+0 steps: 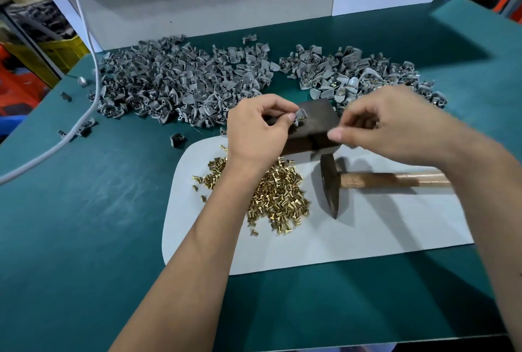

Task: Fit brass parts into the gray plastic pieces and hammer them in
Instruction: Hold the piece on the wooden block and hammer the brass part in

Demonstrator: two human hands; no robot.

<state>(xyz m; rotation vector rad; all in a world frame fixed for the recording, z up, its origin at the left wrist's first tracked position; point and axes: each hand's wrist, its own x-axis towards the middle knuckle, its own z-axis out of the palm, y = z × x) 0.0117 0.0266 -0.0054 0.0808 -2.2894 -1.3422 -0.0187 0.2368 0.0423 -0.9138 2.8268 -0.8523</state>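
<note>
The right hand [395, 123] is motion-blurred, so whether its fingers pinch anything cannot be told; its forearm hides the hammer [367, 180] handle's right end, and the left hand [254, 131] covers the dark block's [313, 120] left part

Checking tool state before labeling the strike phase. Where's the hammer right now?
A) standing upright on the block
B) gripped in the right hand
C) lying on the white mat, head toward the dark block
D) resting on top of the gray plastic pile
C: the hammer lies flat on the white mat, untouched, its head just in front of the dark block, while the left hand pinches a gray plastic piece on that block.
</note>
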